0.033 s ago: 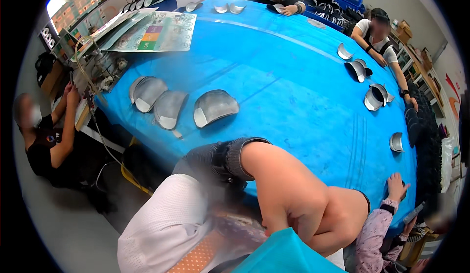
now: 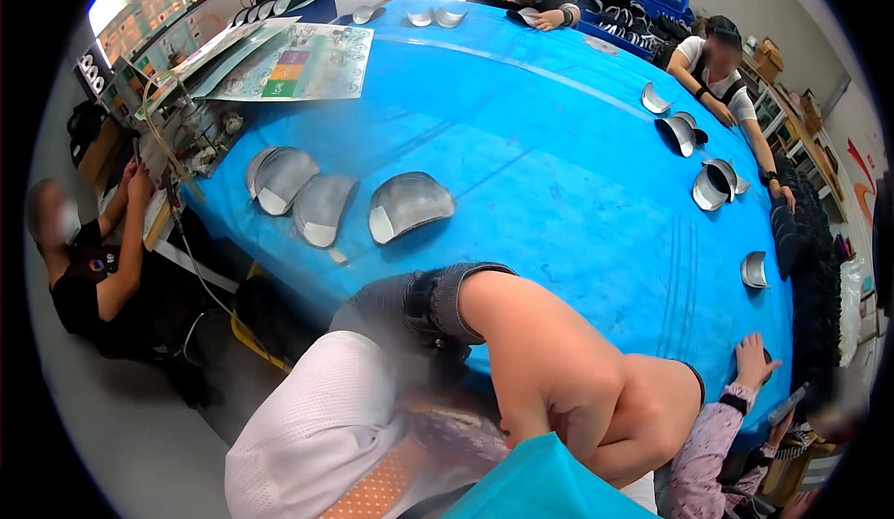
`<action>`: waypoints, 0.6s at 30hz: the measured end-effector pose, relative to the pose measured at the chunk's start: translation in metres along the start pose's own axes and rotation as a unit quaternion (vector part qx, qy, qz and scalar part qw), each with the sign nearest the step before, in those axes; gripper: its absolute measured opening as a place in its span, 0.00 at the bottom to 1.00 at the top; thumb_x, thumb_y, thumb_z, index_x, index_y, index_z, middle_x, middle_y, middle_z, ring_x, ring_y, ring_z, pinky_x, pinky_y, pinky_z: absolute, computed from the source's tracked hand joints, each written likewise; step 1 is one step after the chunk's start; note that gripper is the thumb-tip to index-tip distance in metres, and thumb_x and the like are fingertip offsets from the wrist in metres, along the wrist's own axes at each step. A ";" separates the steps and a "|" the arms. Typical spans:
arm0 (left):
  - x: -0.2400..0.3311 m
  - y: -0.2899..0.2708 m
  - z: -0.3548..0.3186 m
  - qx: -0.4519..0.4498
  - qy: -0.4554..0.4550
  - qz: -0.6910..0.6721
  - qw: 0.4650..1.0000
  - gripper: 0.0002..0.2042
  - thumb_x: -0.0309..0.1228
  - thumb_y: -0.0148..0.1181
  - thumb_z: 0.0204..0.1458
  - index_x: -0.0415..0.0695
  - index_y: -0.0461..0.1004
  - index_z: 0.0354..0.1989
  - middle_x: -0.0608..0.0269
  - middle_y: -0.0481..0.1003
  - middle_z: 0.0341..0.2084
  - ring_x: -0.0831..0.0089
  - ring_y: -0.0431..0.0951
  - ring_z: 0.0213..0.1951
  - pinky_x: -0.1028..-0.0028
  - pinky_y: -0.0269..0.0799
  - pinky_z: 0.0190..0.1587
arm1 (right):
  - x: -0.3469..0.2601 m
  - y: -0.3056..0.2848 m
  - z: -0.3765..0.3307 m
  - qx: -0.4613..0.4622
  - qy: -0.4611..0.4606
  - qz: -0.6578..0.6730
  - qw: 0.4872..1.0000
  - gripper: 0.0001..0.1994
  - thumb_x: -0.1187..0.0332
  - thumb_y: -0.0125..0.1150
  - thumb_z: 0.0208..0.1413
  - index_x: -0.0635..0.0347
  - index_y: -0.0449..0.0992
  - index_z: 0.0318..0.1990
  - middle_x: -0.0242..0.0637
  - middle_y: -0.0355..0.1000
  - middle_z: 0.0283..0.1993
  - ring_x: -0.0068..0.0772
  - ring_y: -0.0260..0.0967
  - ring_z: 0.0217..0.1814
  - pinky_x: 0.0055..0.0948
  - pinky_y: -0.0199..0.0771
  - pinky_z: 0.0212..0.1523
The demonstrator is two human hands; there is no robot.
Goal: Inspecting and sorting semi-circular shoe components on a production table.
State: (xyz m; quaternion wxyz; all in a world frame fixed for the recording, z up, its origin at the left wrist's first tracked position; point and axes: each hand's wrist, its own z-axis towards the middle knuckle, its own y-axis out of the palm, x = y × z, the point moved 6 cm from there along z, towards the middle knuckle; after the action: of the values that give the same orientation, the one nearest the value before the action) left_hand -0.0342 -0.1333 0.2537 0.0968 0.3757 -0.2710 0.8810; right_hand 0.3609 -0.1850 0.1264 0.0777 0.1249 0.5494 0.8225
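Single head view from the left of two fisheye cameras worn side by side on the person's head, facing forward and steeply down. The bare arms [image 2: 549,342] lie very near the lens, low in the field, where the grip itself cannot be made out; a teal cloth [image 2: 545,484] shows just below, also close. Beyond the grip the blue table [image 2: 559,212] recedes, with a co-worker [image 2: 691,52] far off to the right; straight edges bend toward the rim

white mesh garment [image 2: 312,412], grey cuff [image 2: 451,307]
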 end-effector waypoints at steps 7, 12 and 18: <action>-0.004 0.005 0.007 -0.043 -0.030 0.073 0.996 0.17 0.36 0.57 0.54 0.45 0.69 0.14 0.61 0.69 0.10 0.61 0.70 0.15 0.66 0.61 0.17 | -0.083 -0.022 -0.047 0.065 -0.106 0.079 0.989 0.29 0.58 0.63 0.52 0.58 0.52 0.52 0.38 0.56 0.51 0.29 0.64 0.41 0.27 0.62 0.37; -0.005 0.009 0.011 -0.066 -0.028 0.094 0.993 0.14 0.35 0.57 0.51 0.43 0.69 0.15 0.57 0.69 0.12 0.56 0.67 0.16 0.63 0.60 0.18 | -0.102 -0.027 -0.062 0.068 -0.139 0.114 0.981 0.34 0.56 0.62 0.52 0.58 0.46 0.58 0.39 0.52 0.58 0.27 0.63 0.47 0.26 0.62 0.42; -0.007 0.004 0.018 -0.070 -0.039 0.088 0.993 0.12 0.34 0.57 0.49 0.41 0.68 0.17 0.54 0.69 0.13 0.55 0.66 0.16 0.63 0.60 0.19 | -0.135 -0.027 -0.067 0.066 -0.163 0.123 0.977 0.42 0.55 0.61 0.53 0.58 0.39 0.66 0.39 0.47 0.67 0.26 0.62 0.54 0.25 0.63 0.49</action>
State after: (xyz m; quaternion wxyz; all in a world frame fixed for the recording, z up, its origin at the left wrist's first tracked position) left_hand -0.0198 -0.1462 0.2578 0.0341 0.3771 -0.3672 0.8496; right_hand 0.4706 -0.2692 0.0607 0.0559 0.3287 0.5631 0.7561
